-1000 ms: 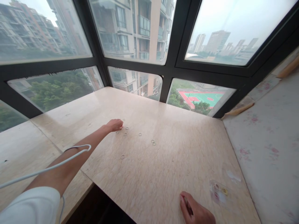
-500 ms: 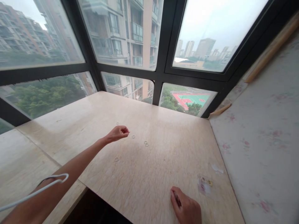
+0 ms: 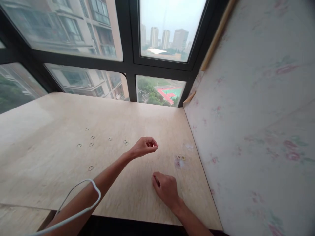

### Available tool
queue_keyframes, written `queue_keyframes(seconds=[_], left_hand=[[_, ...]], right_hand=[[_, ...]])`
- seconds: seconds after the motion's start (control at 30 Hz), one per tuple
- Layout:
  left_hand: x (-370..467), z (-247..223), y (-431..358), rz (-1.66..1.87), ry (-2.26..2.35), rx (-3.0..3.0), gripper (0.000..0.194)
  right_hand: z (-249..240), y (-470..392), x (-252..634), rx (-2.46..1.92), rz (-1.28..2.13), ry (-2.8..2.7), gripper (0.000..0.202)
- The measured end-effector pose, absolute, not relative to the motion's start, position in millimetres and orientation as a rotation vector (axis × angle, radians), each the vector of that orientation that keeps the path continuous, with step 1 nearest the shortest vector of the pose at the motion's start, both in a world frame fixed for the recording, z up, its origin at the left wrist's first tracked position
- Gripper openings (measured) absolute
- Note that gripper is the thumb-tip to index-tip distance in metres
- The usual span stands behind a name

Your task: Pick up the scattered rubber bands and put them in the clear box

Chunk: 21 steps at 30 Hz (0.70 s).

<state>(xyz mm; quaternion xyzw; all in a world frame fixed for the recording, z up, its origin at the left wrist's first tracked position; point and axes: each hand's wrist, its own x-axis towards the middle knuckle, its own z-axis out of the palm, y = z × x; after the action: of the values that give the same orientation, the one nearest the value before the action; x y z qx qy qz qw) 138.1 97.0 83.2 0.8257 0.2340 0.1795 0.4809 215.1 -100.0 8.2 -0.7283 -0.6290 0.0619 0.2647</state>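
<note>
My left hand (image 3: 145, 147) is over the middle of the marble surface, thumb and fingertips pinched together; anything between them is too small to make out. Nearer to me and to the right, my right hand (image 3: 165, 187) is curled closed close to the surface, its contents hidden. Several thin rings lie to the left, among them a touching pair (image 3: 126, 143) beside my left hand, a single ring (image 3: 110, 139) and another (image 3: 91, 168) nearer the front. Right of my hands is a small clear plastic bag (image 3: 180, 161) with a few small ring-like pieces in it.
A clear plastic scrap (image 3: 189, 146) lies beyond the bag. Dark window frames (image 3: 130, 68) border the far side and a flowered wall (image 3: 246, 131) the right. A white cable (image 3: 94, 193) loops over my left forearm. The surface's front edge is below.
The view has turned to the right. My left hand has moved right, past the pair of rings, and is now closer to my right hand. More rings show at the left.
</note>
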Motion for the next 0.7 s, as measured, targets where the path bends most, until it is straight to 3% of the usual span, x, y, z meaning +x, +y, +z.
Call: queue_keyframes(seconds=[0.23,0.7], left_hand=[[208,80,57,0.23,0.142,2.476,0.007],[240,64,34,-0.058,0.018,2.686,0.014]], right_hand=[[10,-100,217,-2.088,0.213,-1.746,0.014],[12,-100,220,-2.11,0.238,-1.768,0.019]])
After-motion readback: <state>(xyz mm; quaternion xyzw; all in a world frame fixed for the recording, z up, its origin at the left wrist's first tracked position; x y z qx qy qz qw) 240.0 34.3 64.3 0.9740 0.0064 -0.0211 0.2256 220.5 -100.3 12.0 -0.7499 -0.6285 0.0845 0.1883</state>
